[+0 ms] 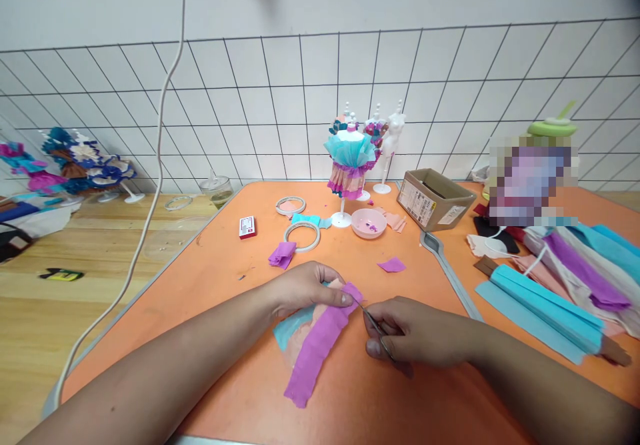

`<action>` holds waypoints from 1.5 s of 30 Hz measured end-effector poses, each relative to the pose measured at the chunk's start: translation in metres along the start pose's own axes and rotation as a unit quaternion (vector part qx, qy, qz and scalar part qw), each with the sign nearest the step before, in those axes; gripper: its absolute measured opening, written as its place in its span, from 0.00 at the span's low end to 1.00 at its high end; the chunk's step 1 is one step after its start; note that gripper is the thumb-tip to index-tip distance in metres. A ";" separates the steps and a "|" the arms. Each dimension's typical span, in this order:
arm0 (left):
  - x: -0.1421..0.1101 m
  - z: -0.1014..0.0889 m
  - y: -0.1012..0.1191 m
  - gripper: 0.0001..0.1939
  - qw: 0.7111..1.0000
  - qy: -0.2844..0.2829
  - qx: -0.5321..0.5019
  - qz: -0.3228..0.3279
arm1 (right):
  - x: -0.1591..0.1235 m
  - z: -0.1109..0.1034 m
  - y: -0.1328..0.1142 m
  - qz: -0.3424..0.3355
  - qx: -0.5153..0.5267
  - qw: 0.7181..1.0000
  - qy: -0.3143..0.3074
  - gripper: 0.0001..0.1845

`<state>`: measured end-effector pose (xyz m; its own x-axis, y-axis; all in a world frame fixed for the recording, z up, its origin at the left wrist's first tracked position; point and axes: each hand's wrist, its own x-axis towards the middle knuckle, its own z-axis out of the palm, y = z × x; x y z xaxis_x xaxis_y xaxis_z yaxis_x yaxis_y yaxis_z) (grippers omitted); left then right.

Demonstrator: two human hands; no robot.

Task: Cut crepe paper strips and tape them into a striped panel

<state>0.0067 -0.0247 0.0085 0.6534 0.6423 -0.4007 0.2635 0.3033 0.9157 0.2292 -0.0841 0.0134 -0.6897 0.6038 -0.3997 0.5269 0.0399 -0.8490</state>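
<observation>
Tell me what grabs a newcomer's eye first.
Probably the purple strip over the orange table, low in the middle, its upper end in the left hand and a thin tool in the right hand beside it. Next come the frilly dress near the back and the blue sheet at far right.

White tiles (280,118) back an orange tabletop (400,405); plain wall (350,5) above; wooden surface (100,245) at left.

Free tabletop (345,251), then pink bowl (369,231)
</observation>
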 end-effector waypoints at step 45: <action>0.002 0.001 -0.001 0.13 1.000 -0.004 0.011 -0.004 | 0.004 0.001 0.000 -0.015 -0.004 1.000 0.010 0.18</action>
<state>0.0083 -0.0245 0.0065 0.6570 0.6344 -0.4074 0.2841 0.2922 0.9132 0.2257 -0.0825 0.0108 -0.6960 0.6173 -0.3668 0.5095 0.0646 -0.8581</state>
